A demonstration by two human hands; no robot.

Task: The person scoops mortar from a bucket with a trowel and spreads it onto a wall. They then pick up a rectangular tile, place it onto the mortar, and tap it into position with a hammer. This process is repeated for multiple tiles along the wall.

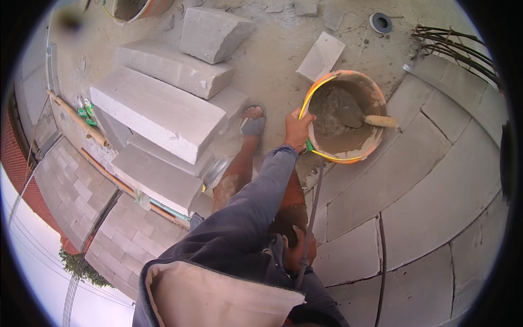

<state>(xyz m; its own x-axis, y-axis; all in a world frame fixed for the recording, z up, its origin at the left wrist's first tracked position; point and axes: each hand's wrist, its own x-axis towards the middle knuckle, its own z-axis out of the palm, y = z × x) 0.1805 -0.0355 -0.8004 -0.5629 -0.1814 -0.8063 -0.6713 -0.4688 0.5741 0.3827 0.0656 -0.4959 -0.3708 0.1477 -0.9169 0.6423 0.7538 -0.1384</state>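
Observation:
My left hand (pixel 296 128) is closed on the rim and yellow-and-green handle of an orange bucket (pixel 374 92). Inside the bucket is wet grey mortar (pixel 329 106), with a trowel (pixel 381 121) whose wooden handle rests across the right rim. My right hand (pixel 298 245) is low by my body, fingers curled, partly obscured; what they hold is unclear. A thin dark rod (pixel 316 201) runs up beside it toward the bucket. A small flat pale block (pixel 321 54) lies just above the bucket.
Stacked grey blocks (pixel 155 109) stand left of my sandalled foot (pixel 251 122). A block wall (pixel 414 174) fills the right, with bent rebar (pixel 452 41) above. A grey ring (pixel 380 23), another bucket (pixel 126 11) and a bamboo pole (pixel 76 117) lie around. Rooftops and wires show at lower left.

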